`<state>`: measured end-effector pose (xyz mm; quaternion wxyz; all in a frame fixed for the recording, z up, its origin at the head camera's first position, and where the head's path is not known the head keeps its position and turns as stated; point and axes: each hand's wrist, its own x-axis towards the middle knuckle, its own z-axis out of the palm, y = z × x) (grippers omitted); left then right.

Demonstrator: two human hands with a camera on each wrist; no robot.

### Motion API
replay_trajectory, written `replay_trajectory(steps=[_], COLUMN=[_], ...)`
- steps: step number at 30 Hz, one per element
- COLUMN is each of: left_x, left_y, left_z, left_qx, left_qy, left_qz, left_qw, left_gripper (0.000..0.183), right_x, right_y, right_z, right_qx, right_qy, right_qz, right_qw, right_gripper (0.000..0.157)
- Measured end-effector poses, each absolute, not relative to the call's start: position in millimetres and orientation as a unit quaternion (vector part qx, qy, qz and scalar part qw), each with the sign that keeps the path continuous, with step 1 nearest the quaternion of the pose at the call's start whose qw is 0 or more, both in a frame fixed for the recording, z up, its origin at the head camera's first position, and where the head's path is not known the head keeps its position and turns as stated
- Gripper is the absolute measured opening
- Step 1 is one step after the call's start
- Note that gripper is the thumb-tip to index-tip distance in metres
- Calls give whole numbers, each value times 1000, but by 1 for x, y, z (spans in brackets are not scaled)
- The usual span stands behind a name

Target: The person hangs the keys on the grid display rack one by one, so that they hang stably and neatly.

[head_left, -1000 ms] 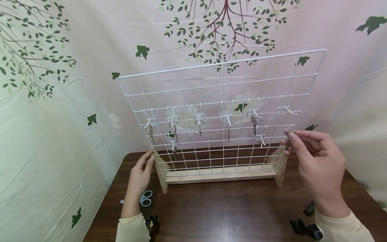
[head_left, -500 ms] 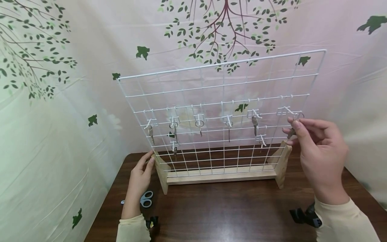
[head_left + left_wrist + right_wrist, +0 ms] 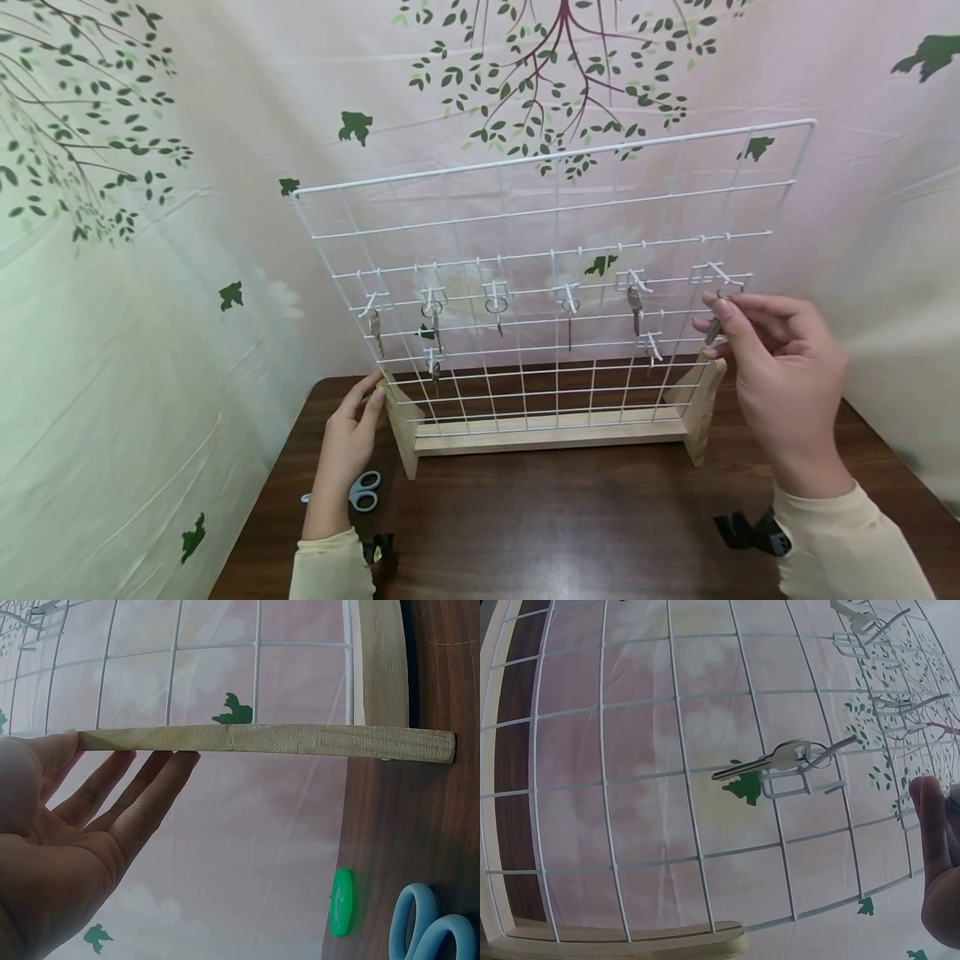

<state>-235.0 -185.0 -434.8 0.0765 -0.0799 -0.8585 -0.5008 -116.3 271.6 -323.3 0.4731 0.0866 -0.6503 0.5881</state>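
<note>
A white wire grid rack (image 3: 540, 218) stands on wooden feet, with several keys on rings hanging from its hooks. My right hand (image 3: 791, 375) pinches a key (image 3: 714, 331) between thumb and fingers, close below the tip of the upper right hook (image 3: 720, 273). Whether its ring touches that hook I cannot tell. In the right wrist view only part of the right hand (image 3: 937, 862) shows at the right edge, beside a hanging key (image 3: 784, 757). With extended fingertips my left hand (image 3: 82, 832) touches the outer face of the left wooden side piece (image 3: 262, 740).
Blue-handled scissors (image 3: 363, 492) lie on the dark wooden table (image 3: 555, 517), partly behind the left forearm. A green round object (image 3: 342, 902) shows near them in the left wrist view. Behind the rack hangs a printed cloth (image 3: 247, 125) with leaves and branches.
My right hand has risen with the key from beside the rack's lower right, then shifted slightly left to the upper right hook. The left hand stays at the wooden side piece.
</note>
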Motion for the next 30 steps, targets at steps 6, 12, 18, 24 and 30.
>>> replay_trajectory(steps=[6,12,18,24,30], left_x=[-237,-238,-238,-236,-223], left_y=[-183,-181,-178,-175,-178], left_z=[-435,-435,-436,-432,-427], left_qx=[-82,-81,-81,-99,-124], left_qy=[-857,-859,-869,-912,-943], left_qz=[-504,-500,-482,-386,-286], left_qw=[72,77,74,98,117], left_gripper=[48,47,46,49,62], right_x=[-118,-120,-110,-91,-75], right_y=[275,279,282,291,310], right_z=[-326,-324,-330,-341,-361], right_qx=[40,-2,-27,-52,-63], right_qy=[-671,-721,-762,-785,-836], right_qz=[585,532,506,469,369], right_qw=[454,443,403,400,401], right_gripper=[28,30,35,34,41])
